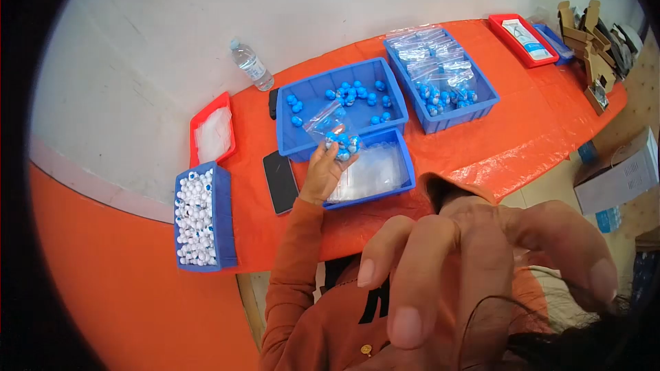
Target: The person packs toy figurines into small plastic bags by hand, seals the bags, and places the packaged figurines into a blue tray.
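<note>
My left hand point(324, 172) is closed on a clear plastic bag point(330, 124) with several blue balls in its lower part. It is held over the front edge of a large blue tray point(292, 139), where more blue balls point(350, 93) lie loose. Beside that hand, a smaller blue tray point(408, 168) holds flat clear bags point(375, 173). My right hand point(481, 254) is raised very near the camera, its fingers apart and curved, with nothing between them.
On the orange table cover point(481, 158) are a phone point(280, 182), a box of white balls point(224, 220), a red tray point(230, 134), a bottle point(253, 67), a blue bin of filled bags point(450, 118) and another red tray point(536, 60). Opened cardboard point(591, 48) lies far right.
</note>
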`<action>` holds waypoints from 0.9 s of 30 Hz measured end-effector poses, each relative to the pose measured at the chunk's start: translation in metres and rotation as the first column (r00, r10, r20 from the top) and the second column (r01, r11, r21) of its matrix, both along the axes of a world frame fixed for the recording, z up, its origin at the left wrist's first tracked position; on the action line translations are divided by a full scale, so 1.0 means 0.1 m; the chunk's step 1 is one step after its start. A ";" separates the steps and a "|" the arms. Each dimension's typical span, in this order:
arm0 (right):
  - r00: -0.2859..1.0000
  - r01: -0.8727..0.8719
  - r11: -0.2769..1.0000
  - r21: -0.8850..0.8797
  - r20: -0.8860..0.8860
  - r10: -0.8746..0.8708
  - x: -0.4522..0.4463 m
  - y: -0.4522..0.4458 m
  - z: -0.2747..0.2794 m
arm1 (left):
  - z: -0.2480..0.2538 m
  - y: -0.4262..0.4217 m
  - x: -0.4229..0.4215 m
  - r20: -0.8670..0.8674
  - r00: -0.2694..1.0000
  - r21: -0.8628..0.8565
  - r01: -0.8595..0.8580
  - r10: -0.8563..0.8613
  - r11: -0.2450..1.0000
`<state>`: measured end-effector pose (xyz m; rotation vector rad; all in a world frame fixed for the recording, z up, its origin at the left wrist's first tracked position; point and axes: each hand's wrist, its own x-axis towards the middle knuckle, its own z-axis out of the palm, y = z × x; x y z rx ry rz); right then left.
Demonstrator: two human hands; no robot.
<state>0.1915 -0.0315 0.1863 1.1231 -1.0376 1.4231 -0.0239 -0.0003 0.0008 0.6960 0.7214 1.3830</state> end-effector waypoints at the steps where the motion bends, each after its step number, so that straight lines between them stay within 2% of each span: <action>1: 1.000 -0.006 1.000 0.005 -0.016 0.006 -0.07 -0.06 0.01 | 0.01 0.00 0.00 0.010 1.000 0.003 0.000 0.000 1.000; 3: 0.999 -0.013 1.000 0.013 -0.051 0.013 0.13 0.15 0.06 | 0.05 0.00 0.01 0.018 1.000 0.002 0.002 -0.002 1.000; 7: 0.993 -0.030 0.999 0.025 -0.113 0.032 -0.13 0.10 0.11 | 0.09 0.00 0.02 0.134 0.991 -0.024 0.015 -0.012 1.000; 8: 0.964 0.190 0.964 -0.185 0.221 -0.148 0.00 0.16 0.00 | 0.10 -0.01 0.01 0.133 0.991 -0.019 0.007 -0.004 1.000; 9: 0.798 0.448 0.846 -0.288 0.555 -0.234 0.10 0.29 -0.18 | 0.12 -0.01 0.02 0.135 0.991 -0.016 0.000 0.002 1.000; 10: 0.670 0.637 0.730 -0.247 0.646 -0.366 -0.03 0.55 -0.42 | 0.12 0.00 0.03 0.138 0.990 -0.010 -0.007 0.008 1.000; 11: 0.371 0.795 0.607 -0.002 0.793 -0.483 -0.11 0.78 -0.79 | 0.12 -0.01 0.05 0.143 0.990 -0.009 -0.014 0.015 1.000; 12: 0.025 0.849 0.452 0.273 0.834 -0.551 -0.15 0.96 -1.08 | 0.13 0.00 0.08 0.149 0.989 -0.007 -0.020 0.021 1.000; 13: 0.026 0.844 0.457 0.280 0.831 -0.556 -0.17 1.02 -1.20 | 0.13 0.01 0.11 0.154 0.988 -0.001 -0.028 0.028 1.000; 17: -0.335 0.646 0.445 0.621 0.754 -0.565 -0.24 1.01 -1.56 | 0.21 -0.03 0.20 0.035 0.995 0.001 -0.089 0.088 0.996; 22: -0.213 0.724 0.425 0.543 0.763 -0.611 -0.29 1.03 -1.70 | 0.17 -0.04 0.17 -0.037 0.998 0.014 -0.057 0.058 0.998; 23: -0.214 0.721 0.427 0.545 0.762 -0.612 -0.29 1.03 -1.71 | 0.15 -0.04 0.16 -0.034 0.998 0.014 -0.061 0.061 0.998; 27: -0.277 0.698 0.293 0.654 0.623 -0.732 -0.30 1.02 -1.75 | 0.04 0.00 0.11 -0.198 0.969 -0.026 -0.157 0.149 0.987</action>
